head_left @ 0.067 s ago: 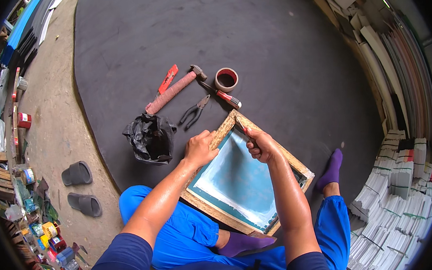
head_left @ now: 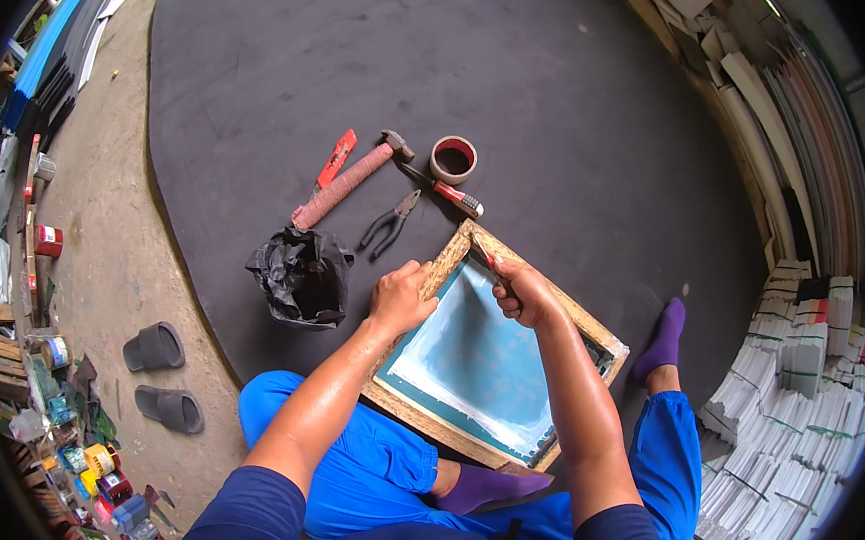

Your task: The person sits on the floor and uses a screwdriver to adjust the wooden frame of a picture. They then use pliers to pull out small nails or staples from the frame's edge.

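A wooden screen-printing frame (head_left: 595,335), its mesh (head_left: 477,345) teal with a whitish middle, lies tilted between my legs. My left hand (head_left: 403,296) is closed around its upper left rail. In my right fist (head_left: 526,293) is a red-handled tool (head_left: 483,258) with a slim metal tip; its exact kind is hidden by the fingers. That tip touches the inside of the frame's far corner. Just beyond this corner lie a red-and-black screwdriver (head_left: 460,200) and pliers (head_left: 389,227) with black handles.
A hammer (head_left: 343,186) with a wrapped handle, a red cutter (head_left: 337,158) and a tape roll (head_left: 453,159) rest on the dark mat (head_left: 584,110). Left of the frame sits a black plastic bag (head_left: 301,279). Bundled paper stacks (head_left: 773,424) line the right; slippers (head_left: 156,347) lie left.
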Demonstrator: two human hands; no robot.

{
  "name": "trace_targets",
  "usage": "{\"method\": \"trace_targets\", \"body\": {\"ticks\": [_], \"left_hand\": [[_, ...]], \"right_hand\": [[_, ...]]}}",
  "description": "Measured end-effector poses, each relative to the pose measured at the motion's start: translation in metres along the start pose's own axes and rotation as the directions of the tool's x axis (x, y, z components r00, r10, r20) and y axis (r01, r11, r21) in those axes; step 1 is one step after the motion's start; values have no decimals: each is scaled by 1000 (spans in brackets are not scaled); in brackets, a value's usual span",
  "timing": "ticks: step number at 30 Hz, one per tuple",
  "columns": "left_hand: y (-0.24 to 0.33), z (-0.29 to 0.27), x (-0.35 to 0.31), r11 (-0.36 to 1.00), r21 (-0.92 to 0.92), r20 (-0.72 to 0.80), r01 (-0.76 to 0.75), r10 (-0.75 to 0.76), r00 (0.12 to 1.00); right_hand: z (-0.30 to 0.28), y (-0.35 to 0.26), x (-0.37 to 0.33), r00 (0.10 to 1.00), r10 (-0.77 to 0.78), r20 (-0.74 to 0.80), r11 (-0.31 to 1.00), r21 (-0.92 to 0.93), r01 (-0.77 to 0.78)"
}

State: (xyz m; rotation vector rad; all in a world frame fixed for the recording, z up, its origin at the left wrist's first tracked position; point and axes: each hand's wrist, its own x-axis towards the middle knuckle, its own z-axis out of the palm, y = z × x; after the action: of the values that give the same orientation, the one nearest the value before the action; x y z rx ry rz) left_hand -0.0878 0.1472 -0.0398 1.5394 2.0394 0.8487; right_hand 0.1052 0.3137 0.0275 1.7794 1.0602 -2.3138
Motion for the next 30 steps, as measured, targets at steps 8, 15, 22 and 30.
{"method": "trace_targets", "body": {"ticks": [8,15,22,30], "left_hand": [[-5,0,0,1000,23,4,21,-21,1000],[16,-8,-16,987,135,-1,88,-89,996],[1,-7,-37,969,196,52,151,-164,985],[6,-8,-35,966,222,15,135,-142,990]], "right_hand": [[20,96,-19,567,-815,-119,285,-934,213],[23,170,-36,507,-856,-101,216,-961,173],[-41,193,-63,368,-815,-447,409,-895,-181],[-109,221,-112,343,-454,-823,770,-555,-315]]}}
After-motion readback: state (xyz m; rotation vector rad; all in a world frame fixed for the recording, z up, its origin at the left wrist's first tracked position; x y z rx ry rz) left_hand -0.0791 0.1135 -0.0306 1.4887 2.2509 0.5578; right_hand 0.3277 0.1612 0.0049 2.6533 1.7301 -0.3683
